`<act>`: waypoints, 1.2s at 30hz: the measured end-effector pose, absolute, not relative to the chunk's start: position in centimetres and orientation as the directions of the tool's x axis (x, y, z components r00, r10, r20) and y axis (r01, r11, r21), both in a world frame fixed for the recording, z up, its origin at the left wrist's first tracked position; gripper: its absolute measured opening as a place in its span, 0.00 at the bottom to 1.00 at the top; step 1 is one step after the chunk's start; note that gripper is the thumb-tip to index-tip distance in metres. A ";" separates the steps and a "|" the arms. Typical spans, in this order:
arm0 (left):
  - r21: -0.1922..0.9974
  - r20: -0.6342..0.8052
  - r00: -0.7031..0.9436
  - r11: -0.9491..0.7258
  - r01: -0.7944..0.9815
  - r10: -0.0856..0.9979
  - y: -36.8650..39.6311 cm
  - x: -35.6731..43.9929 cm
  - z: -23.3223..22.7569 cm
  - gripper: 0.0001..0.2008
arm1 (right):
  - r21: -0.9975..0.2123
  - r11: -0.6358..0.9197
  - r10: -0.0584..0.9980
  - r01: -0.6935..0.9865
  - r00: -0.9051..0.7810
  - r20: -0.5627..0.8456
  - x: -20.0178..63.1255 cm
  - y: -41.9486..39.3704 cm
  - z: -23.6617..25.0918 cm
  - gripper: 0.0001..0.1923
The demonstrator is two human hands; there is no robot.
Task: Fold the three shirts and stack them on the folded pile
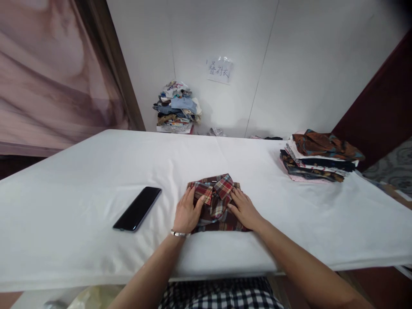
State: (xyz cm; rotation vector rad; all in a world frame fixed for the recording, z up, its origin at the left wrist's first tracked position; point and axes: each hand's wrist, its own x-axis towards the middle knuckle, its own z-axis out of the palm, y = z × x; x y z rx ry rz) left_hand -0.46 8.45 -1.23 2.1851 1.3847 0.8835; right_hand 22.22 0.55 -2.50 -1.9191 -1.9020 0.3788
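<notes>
Nearest the edge, a lap in black-and-white checked cloth [222, 296] shows below the worktop [80, 240], which is covered in a smooth white sheet with soft creases.

Both forearms reach over the near edge. The left hand [187, 212] wears a thin metal bangle [179, 234] at the wrist and lies flat, fingers spread, on the left half of the shirt [216, 201]. The right hand [243, 209] lies flat on the right half. Neither grip is closed: both are open, palms pressed down on the fabric, nothing pinched.

The shirt is woven plaid in red, maroon and cream, folded into a compact rectangle, collar uppermost and pointing away from the person. It sits on the worktop near the front edge, roughly centre.

Left of the shirt, well apart, a phone [137, 208] lies face up, a glossy black slab set at an angle.

Farther off on the right, a stack [318, 156] of folded garments, dark floral and rust prints over white and pink layers, edges fairly square.

Beyond the worktop, against the white panelled wall, a loose heap [177, 107] of mixed clothes, blues and browns, untidy. Above it a paper sign [219, 70] under clear film, handwritten, is fixed to the wall.
</notes>
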 end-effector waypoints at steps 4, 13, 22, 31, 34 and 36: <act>0.702 0.233 0.200 -0.307 0.642 0.952 8.1 -1.3 -0.9 0.27 | -0.596 0.025 0.992 0.802 0.054 0.114 22.9 0.1 -2.8 0.31; 0.874 0.012 0.123 -0.070 0.480 0.992 7.7 -2.4 -0.7 0.29 | -0.686 0.084 0.974 0.722 0.086 0.210 23.2 -1.8 -3.1 0.27; 0.670 0.260 0.183 -0.314 0.673 0.948 5.8 -1.1 -1.5 0.21 | -0.577 0.256 0.915 0.776 -0.003 0.403 20.9 8.0 3.7 0.17; 0.695 0.305 0.203 -0.363 0.620 0.930 6.0 -1.9 -2.1 0.21 | -0.376 0.254 0.957 0.891 -0.288 -0.037 17.5 15.6 4.6 0.04; 0.723 0.275 0.194 -0.335 0.605 0.942 6.1 -2.1 -1.8 0.22 | -0.371 0.253 0.966 0.894 -0.258 0.038 17.5 14.6 4.5 0.07; 0.741 0.267 0.197 -0.332 0.583 0.943 6.1 -2.2 -1.4 0.20 | -0.386 0.262 0.961 0.884 -0.203 0.187 17.5 13.3 4.1 0.09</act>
